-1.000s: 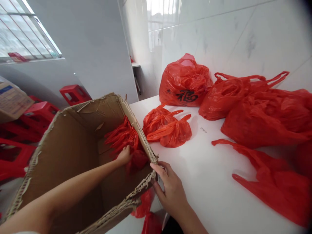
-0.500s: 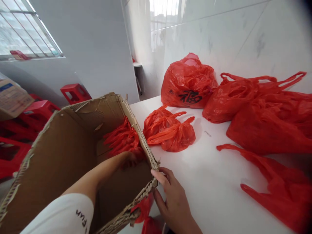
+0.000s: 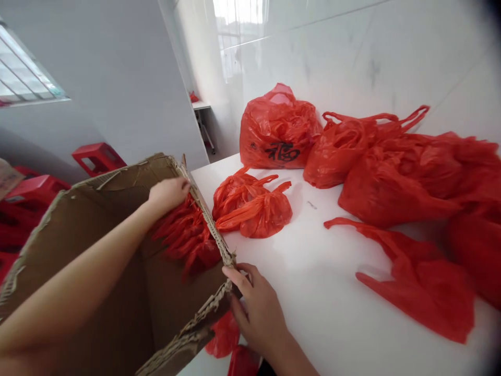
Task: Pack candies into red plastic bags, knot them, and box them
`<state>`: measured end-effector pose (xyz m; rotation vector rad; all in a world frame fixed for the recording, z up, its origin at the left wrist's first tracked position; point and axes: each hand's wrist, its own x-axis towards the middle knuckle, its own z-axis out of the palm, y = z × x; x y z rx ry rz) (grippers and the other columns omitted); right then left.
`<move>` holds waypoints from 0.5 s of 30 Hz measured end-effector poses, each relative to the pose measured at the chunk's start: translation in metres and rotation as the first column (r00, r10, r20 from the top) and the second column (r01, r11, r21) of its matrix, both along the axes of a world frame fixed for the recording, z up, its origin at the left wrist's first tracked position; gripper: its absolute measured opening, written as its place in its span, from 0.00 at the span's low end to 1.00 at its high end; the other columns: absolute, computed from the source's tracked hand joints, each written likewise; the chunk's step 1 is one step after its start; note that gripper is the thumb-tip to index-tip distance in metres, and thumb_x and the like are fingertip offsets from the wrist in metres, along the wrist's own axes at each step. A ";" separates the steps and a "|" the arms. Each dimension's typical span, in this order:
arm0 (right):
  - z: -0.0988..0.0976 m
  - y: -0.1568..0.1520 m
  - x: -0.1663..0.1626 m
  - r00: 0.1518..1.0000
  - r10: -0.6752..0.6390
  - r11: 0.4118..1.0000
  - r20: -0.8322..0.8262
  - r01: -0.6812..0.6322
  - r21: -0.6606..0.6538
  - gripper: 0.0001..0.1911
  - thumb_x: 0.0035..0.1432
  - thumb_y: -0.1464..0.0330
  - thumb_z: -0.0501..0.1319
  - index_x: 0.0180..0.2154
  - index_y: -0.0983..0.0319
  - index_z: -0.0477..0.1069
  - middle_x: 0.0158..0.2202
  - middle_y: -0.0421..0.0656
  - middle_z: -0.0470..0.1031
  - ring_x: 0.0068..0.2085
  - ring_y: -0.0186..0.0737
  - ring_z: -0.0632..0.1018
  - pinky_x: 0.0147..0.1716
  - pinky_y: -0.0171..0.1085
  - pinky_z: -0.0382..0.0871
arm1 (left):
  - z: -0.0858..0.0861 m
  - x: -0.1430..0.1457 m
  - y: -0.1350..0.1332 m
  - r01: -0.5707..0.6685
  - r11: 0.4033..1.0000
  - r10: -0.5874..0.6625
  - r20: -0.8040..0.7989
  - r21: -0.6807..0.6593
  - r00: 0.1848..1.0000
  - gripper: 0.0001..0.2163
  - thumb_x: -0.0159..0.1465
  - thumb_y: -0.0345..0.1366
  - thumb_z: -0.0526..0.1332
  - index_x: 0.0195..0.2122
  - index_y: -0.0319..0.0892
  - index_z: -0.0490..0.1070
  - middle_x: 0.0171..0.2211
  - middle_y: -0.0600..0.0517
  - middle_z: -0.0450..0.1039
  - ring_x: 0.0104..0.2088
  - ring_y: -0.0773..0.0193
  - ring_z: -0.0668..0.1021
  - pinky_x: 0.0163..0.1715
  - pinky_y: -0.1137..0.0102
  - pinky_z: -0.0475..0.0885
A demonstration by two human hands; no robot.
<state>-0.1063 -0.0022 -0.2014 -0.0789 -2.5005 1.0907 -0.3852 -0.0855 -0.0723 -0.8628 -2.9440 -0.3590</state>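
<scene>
At a white table [image 3: 297, 271] before a tiled wall [image 3: 332, 57], grips the corner of a cardboard box [image 3: 176, 297] with a partly curled right hand [image 3: 258, 303]. Has a curled left hand [image 3: 169, 194] at the box's rim, grasp too hidden to make out, just above red bags [image 3: 191, 235] bunched inside.

Left arm [image 3: 90, 261] stretched forward, left hand [image 3: 167, 194] apparently curled; right hand [image 3: 258, 303] half-curled.

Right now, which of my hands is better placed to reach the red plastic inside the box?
Probably your left hand: it's right by the red plastic, its forearm inside the box, while your right hand holds the near corner.
</scene>
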 end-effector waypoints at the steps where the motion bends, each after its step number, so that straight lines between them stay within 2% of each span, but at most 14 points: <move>1: 0.001 0.000 0.000 1.000 0.002 1.000 0.003 -0.002 -0.001 0.32 0.57 0.76 0.56 0.61 0.48 0.58 0.54 0.45 0.66 0.44 0.42 0.74 0.43 0.44 0.72 | 0.010 0.007 0.008 0.006 1.000 -0.005 -0.031 0.026 1.000 0.17 0.68 0.44 0.54 0.51 0.39 0.69 0.47 0.43 0.73 0.47 0.52 0.76 0.47 0.53 0.70; 3: 0.001 0.000 0.000 1.000 0.006 1.000 0.009 -0.006 -0.005 0.33 0.57 0.76 0.56 0.61 0.48 0.58 0.54 0.44 0.66 0.45 0.42 0.74 0.44 0.44 0.72 | 0.019 0.029 0.032 0.093 0.993 -0.090 -0.048 0.074 0.995 0.20 0.68 0.49 0.49 0.49 0.41 0.71 0.44 0.44 0.76 0.46 0.49 0.76 0.47 0.54 0.68; 6: 0.000 0.000 0.002 1.000 0.008 1.000 0.008 -0.008 -0.007 0.32 0.59 0.76 0.55 0.62 0.47 0.56 0.54 0.45 0.65 0.45 0.42 0.74 0.44 0.44 0.72 | 0.004 0.064 0.073 0.315 0.942 -0.321 0.039 0.113 0.946 0.22 0.59 0.58 0.57 0.41 0.45 0.76 0.40 0.48 0.78 0.44 0.49 0.77 0.45 0.59 0.68; 9: -0.002 0.000 0.003 1.000 0.015 1.000 -0.002 -0.015 -0.015 0.32 0.59 0.75 0.55 0.63 0.47 0.55 0.54 0.45 0.65 0.45 0.41 0.74 0.44 0.44 0.72 | -0.015 0.076 0.102 0.417 0.889 -0.446 0.148 0.191 0.883 0.17 0.56 0.51 0.63 0.33 0.40 0.75 0.37 0.44 0.78 0.43 0.48 0.77 0.45 0.59 0.69; 12: -0.002 0.001 0.003 1.000 0.019 1.000 -0.005 -0.020 -0.024 0.32 0.59 0.76 0.55 0.62 0.47 0.55 0.54 0.44 0.65 0.46 0.42 0.73 0.45 0.44 0.72 | -0.012 0.068 0.099 0.467 0.820 -0.557 0.273 0.332 0.784 0.13 0.61 0.45 0.59 0.33 0.39 0.74 0.36 0.46 0.78 0.40 0.55 0.79 0.43 0.62 0.72; 15: -0.001 0.001 0.002 1.000 0.023 1.000 0.009 -0.023 -0.020 0.33 0.59 0.76 0.55 0.62 0.46 0.55 0.54 0.44 0.66 0.45 0.42 0.74 0.44 0.45 0.72 | 0.011 0.059 0.064 0.416 0.757 -0.619 0.348 0.504 0.704 0.16 0.67 0.44 0.50 0.45 0.40 0.70 0.42 0.47 0.78 0.43 0.58 0.80 0.42 0.65 0.74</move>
